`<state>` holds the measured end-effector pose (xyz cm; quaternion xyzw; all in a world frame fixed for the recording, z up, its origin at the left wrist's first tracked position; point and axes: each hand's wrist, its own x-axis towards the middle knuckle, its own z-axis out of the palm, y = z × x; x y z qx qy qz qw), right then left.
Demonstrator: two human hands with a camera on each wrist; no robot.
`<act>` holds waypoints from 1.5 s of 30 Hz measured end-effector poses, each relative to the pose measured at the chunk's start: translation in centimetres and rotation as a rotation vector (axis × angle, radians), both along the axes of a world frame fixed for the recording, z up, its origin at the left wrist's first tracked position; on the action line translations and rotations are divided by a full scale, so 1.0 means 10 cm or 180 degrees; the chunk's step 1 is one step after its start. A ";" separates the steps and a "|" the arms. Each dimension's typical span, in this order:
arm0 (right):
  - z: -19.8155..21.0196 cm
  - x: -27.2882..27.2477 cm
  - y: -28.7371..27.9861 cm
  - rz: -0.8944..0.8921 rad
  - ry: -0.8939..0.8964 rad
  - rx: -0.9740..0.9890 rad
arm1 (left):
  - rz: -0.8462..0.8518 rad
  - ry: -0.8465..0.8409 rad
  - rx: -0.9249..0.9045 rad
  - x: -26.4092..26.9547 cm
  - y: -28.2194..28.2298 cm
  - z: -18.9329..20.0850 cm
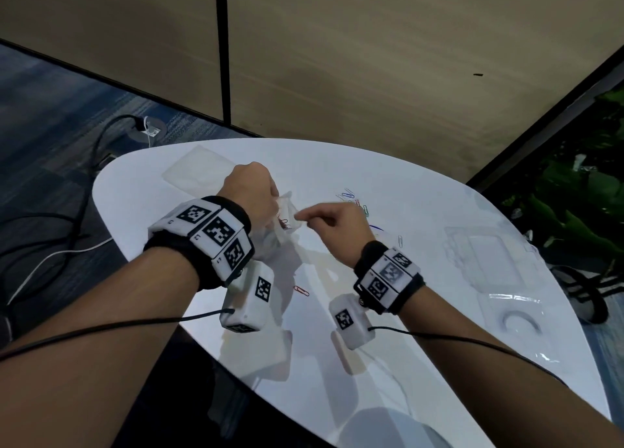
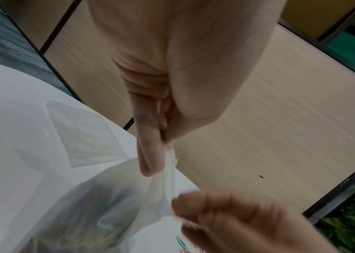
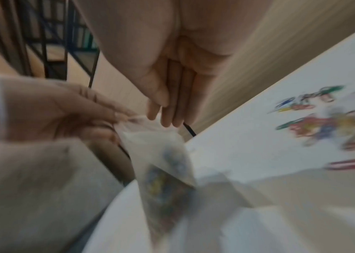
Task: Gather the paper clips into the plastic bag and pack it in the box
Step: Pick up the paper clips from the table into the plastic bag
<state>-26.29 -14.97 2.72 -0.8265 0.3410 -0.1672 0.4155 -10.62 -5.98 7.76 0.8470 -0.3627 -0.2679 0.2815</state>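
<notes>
Plastic bag (image 1: 287, 223) of clips held up between my two hands over the tabletop (image 1: 422, 363).

The bag hangs above the tabletop's middle, coloured clips showing through it. My left hand (image 1: 248, 194) pinches its gathered top between thumb and fingers; my right hand (image 1: 337, 224), at three o'clock of the bag, pinches the rim with curled fingers. Loose paper clips (image 1: 354, 201) lie scattered at two o'clock, one red clip (image 1: 301, 291) at six. The clear box (image 1: 489, 262) sits at three o'clock, well apart.
</notes>
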 end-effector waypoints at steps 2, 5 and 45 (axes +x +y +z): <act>-0.12 -0.23 0.08 0.0679 0.0309 -0.0497 | -0.0004 0.0049 0.0012 0.01 0.02 0.01; -0.31 -0.52 0.28 0.1825 0.0964 -0.1302 | -0.0022 0.0057 0.0047 0.02 0.03 0.02; 0.14 -0.50 -0.58 -0.1075 -0.0924 0.1775 | -0.0201 0.0087 0.0037 -0.48 -0.25 0.05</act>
